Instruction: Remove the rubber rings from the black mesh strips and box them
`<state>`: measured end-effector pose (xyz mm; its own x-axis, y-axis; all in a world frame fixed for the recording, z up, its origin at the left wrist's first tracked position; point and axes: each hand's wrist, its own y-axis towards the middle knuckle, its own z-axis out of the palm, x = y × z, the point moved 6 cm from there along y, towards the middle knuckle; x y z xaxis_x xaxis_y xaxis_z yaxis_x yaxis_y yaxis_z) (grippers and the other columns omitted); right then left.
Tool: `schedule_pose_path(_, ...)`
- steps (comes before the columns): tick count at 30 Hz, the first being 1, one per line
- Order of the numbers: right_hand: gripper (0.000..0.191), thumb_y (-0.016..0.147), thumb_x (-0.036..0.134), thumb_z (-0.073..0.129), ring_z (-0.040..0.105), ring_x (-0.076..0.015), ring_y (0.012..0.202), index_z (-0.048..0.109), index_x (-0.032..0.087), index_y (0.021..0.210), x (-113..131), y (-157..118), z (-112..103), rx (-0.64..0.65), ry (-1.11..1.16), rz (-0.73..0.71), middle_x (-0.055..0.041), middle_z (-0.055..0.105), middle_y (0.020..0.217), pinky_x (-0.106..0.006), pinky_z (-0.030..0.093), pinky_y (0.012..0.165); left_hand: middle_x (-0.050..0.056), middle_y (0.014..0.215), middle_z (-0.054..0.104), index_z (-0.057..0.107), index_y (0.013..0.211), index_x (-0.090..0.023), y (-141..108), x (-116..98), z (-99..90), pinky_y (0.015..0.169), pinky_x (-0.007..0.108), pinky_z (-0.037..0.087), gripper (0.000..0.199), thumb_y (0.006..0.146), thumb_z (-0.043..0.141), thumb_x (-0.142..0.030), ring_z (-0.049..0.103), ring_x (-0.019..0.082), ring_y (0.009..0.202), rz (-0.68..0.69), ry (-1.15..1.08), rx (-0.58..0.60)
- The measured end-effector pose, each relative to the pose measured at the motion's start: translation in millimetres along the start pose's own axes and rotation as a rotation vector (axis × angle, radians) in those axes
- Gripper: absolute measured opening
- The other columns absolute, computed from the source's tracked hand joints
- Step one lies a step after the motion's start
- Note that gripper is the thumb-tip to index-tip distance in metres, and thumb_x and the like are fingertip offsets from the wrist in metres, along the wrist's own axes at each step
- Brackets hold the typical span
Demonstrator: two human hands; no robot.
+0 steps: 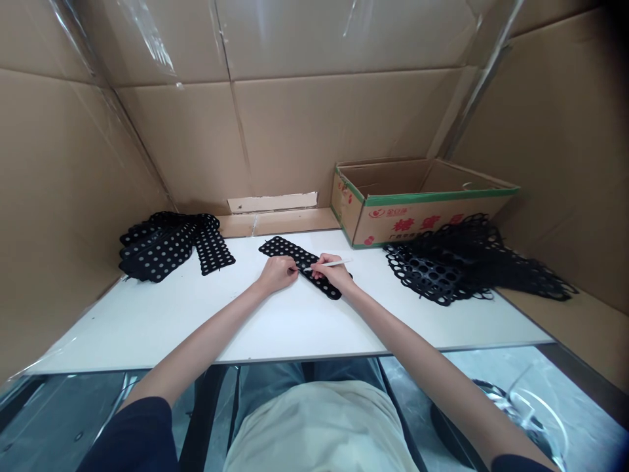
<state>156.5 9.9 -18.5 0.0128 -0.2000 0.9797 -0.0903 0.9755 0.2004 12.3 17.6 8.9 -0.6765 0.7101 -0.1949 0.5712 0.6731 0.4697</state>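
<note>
A black strip with rows of pale dots lies slantwise on the white table. My right hand is closed round a thin white pen-like tool, its tip over the middle of the strip. Just left of the tip, my left hand rests at the strip's near edge with its fingers curled together. Whether those fingers pinch a bit of the strip is too small to tell.
Dotted black strips are heaped at the back left. A cardboard box with green edges stands at the back right, black netted material piled before it. Cardboard walls enclose the table's back and sides.
</note>
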Motion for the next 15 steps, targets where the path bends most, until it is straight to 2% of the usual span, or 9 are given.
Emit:
schedule_pose_path(6,0.026,0.066,0.033,0.062,0.052,-0.0126,0.045,0.044,0.020,0.053,0.8,-4.4,2.2,-0.062,-0.026,-0.028,0.0002,0.058,0.048,-0.024,0.041,0.047,0.002,0.065,0.062,0.063,0.061,-0.016,1.4,-1.7,-0.8,0.057,0.024,0.035,0.014,0.071,0.054,-0.020,0.055,0.013,0.063,0.012,0.002,0.019)
schedule_pose_path(15,0.022,0.069,0.034,0.060,0.054,-0.0139,0.050,0.046,0.020,0.059,2.4,-9.4,3.7,-0.028,-0.129,-0.100,0.0001,0.060,0.055,-0.025,0.042,0.051,0.001,0.064,0.062,0.063,0.061,-0.016,1.2,-1.2,0.5,0.056,0.023,0.033,0.015,0.071,0.053,-0.019,0.055,0.012,0.061,0.004,-0.005,-0.009)
